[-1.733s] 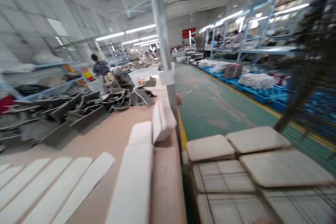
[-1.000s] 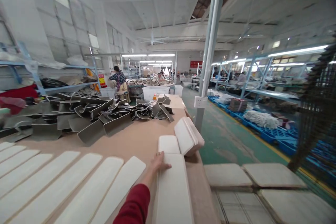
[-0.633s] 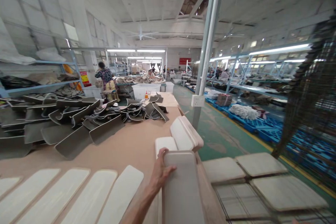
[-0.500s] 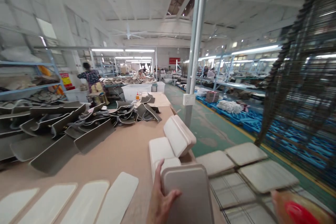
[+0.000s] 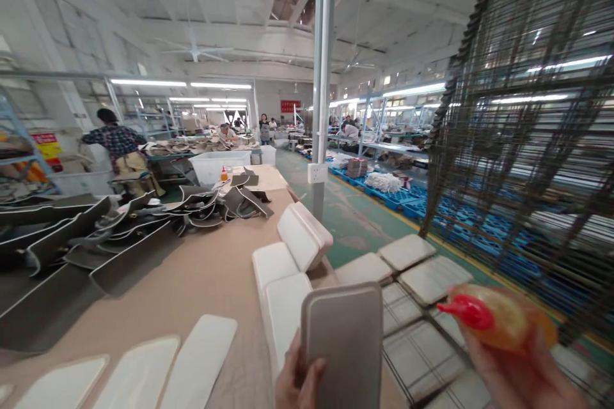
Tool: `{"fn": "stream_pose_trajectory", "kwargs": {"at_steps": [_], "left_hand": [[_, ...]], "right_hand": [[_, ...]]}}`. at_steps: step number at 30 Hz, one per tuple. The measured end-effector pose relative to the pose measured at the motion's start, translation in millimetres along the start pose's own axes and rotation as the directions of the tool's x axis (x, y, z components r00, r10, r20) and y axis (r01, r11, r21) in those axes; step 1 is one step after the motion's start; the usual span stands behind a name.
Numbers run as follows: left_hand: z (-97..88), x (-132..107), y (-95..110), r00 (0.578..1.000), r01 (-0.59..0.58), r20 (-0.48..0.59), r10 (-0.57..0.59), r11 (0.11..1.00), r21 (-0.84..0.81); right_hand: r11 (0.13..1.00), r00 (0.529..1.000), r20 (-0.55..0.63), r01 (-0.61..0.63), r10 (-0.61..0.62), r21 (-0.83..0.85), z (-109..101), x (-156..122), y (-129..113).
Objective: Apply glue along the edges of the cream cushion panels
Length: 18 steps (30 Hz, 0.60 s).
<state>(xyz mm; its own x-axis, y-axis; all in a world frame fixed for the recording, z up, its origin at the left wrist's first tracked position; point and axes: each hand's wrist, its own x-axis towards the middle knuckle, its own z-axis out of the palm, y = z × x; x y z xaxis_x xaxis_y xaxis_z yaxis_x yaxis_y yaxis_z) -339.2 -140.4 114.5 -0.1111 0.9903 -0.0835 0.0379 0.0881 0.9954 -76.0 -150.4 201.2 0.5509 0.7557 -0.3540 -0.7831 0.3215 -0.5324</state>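
My left hand (image 5: 298, 374) grips the left edge of a grey-brown panel with rounded corners (image 5: 343, 339), thumb on its face, holding it upright. On the right, my right hand (image 5: 520, 367) is wrapped round a squeeze bottle (image 5: 511, 316) of amber liquid, tilted with its red nozzle pointing left toward the panel. Behind the panel stand stacks of pale panels (image 5: 275, 268), one bundle (image 5: 300, 236) leaning on its side. Several flat pale panels (image 5: 144, 370) lie in a row on the brown table (image 5: 215, 275) at lower left.
Dark curved sheets (image 5: 134, 255) are heaped on the table's left. Right of the table, pale panels (image 5: 434, 278) lie on a wire rack, with a tall wire mesh (image 5: 518, 108) beyond. A post with a socket box (image 5: 317, 172) rises past the table edge. A person (image 5: 115, 140) works at far left.
The right hand has brought the bottle left and up into fuller view. My left hand has closed more on the panel, which stands more upright. The view has turned right.
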Motion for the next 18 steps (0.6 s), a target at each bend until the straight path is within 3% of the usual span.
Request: {"fn": "stream_pose_trajectory", "kwargs": {"at_steps": [2,3,7,9,12,15,18], "left_hand": [[0.7,4.3,28.8,0.991,-0.106,0.082,0.103,0.994,0.030],[0.1,5.8,45.7,0.972,-0.151,0.193,0.133,0.985,0.080],[-7.2,3.7,107.1,0.856,-0.311,0.497,0.141,0.909,0.277],[-10.5,0.3,128.4,0.777,-0.393,0.621,0.103,0.850,0.351],[-9.3,-3.7,153.6,0.618,-0.500,0.786,0.022,0.782,0.371],[-0.7,-7.5,175.0,0.457,-0.532,0.888,-0.056,0.783,0.323],[9.7,-12.2,188.8,0.342,-0.509,0.934,-0.102,0.816,0.275]], "right_hand": [[0.999,0.999,0.023,0.024,-0.024,-0.025,1.8,-5.2,-11.2],[0.999,0.999,0.042,0.034,-0.032,-0.040,3.5,-8.4,-17.7],[0.992,0.994,0.067,0.093,-0.087,-0.086,17.0,-24.7,-48.2],[0.983,0.984,0.116,0.146,-0.133,-0.113,26.8,-32.2,-64.8],[0.947,0.925,0.326,0.266,-0.197,-0.182,39.7,-38.8,-87.0],[0.917,0.862,0.464,0.333,-0.203,-0.218,44.3,-40.2,-101.5],[0.909,0.838,0.527,0.321,-0.140,-0.268,40.0,-40.0,-107.9]]}}
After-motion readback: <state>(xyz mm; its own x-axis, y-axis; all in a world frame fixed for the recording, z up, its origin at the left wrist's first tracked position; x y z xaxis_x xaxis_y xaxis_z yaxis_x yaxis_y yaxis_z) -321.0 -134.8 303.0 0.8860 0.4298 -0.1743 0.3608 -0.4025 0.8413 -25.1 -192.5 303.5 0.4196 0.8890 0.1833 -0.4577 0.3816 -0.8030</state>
